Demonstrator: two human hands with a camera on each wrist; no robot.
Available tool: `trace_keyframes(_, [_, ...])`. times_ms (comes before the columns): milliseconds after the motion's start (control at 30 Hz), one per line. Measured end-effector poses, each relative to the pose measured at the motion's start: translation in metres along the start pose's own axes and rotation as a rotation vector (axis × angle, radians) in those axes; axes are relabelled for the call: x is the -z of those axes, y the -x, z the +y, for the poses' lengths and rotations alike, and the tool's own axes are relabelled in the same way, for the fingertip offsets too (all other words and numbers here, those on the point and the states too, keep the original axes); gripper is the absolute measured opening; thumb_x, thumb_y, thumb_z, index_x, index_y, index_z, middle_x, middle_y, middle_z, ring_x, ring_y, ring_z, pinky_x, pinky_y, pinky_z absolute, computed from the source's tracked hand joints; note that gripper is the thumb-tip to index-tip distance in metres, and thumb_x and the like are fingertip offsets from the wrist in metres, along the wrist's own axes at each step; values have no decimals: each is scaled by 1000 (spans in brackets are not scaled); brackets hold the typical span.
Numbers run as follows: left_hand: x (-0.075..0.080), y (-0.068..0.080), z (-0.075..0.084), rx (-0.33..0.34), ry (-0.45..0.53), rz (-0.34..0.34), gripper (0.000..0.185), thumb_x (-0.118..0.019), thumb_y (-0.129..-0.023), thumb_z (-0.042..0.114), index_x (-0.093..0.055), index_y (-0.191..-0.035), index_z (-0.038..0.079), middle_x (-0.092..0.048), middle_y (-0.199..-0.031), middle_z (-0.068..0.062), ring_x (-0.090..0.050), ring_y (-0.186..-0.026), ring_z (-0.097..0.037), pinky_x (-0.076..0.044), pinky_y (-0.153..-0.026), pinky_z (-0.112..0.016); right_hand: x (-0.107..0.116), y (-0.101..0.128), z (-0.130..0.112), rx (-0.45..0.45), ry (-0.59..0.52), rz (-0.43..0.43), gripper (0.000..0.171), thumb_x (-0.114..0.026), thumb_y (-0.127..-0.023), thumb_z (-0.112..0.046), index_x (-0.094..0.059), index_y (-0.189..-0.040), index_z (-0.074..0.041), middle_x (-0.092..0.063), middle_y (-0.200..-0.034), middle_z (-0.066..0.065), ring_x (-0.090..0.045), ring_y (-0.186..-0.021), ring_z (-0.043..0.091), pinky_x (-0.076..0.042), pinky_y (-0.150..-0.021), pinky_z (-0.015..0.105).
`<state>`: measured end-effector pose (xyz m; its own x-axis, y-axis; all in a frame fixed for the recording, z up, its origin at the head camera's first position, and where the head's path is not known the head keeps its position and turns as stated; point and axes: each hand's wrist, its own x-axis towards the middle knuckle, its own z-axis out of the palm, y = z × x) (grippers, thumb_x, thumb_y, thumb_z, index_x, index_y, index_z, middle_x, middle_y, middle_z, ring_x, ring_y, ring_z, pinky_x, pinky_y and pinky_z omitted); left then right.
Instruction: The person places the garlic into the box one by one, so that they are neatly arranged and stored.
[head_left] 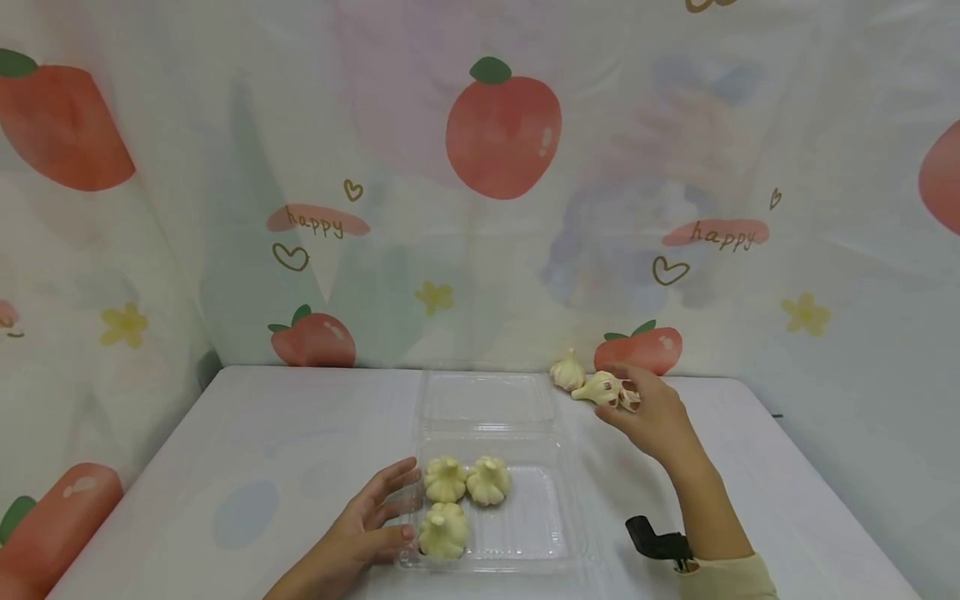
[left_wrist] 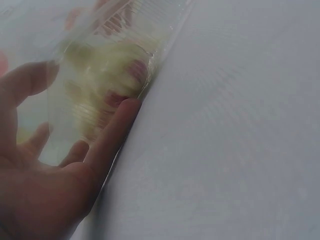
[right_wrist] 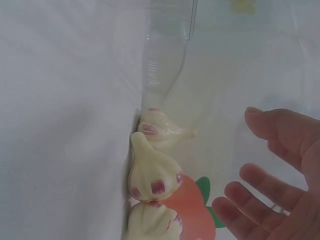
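A clear plastic clamshell box (head_left: 521, 533) lies open on the table, its lid (head_left: 487, 400) folded back toward the wall. Three garlic bulbs (head_left: 443, 531) sit along its left side and back left corner. My left hand (head_left: 367, 521) rests against the box's left wall, fingers spread and loosely extended. Beyond the box, at the back right, three more garlic bulbs lie in a row; the middle bulb (right_wrist: 154, 170) shows purple patches. Over the right end of that row, my right hand (head_left: 652, 412) reaches with spread fingers, holding nothing; a gap separates it from the bulbs in the right wrist view.
The white table (head_left: 300, 450) ends at a printed curtain (head_left: 480, 275) behind the bulbs and lid. Another curtain side (head_left: 127, 250) stands at the left. A black camera piece (head_left: 656, 540) juts from the right wrist beside the box.
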<state>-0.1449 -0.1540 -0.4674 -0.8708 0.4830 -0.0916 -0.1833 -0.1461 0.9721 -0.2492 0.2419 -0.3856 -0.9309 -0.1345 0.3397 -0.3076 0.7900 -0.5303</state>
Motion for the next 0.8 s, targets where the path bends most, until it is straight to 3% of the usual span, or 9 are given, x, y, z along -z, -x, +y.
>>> trace_keyframes(800, [1,0,-1,14,-15,10,68,-58,-90,12,-21,-145,27,-16,-150,-8,-25,-132,-36,-45,-83,-48,-9,-1,29,-75,60,122,61,-76,-74,-20,-49,-129,-12,-52,-125,15,-50,-109,37,-40,-80,56])
